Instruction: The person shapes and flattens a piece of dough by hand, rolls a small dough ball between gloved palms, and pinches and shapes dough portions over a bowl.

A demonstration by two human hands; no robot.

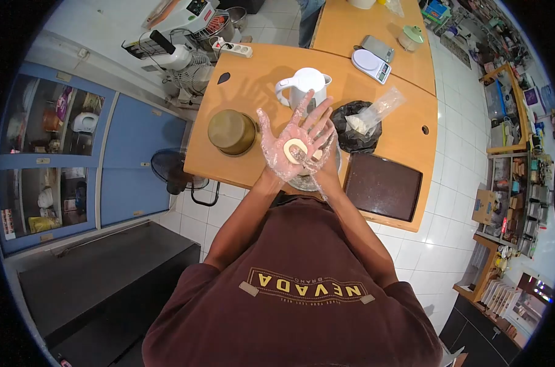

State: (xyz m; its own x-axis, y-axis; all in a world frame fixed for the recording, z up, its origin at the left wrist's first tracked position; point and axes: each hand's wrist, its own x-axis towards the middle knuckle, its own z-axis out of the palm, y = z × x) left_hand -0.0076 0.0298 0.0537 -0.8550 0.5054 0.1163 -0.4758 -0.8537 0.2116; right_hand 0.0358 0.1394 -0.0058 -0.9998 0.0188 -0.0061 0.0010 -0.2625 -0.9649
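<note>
My left hand [280, 147] is dusted with flour, palm up and fingers spread. On its palm lies a pale piece of dough [288, 150], round and pressed in at the middle. My right hand [328, 150], also floury, is curled close against it, with fingertips on the dough. A second small pale bit shows between its fingers, too small to make out fully. Below both hands is a metal bowl [304, 183], mostly covered by them. A white jug [307, 81] stands just beyond my fingertips.
On the wooden table [253, 67] are an upturned brownish pot [230, 131], a dark baking tray [384, 186], a black plastic bag [358, 140] with a clear bag [380, 110] of pale stuff, and a white kitchen scale [371, 65]. A power strip [233, 48] lies at the far edge.
</note>
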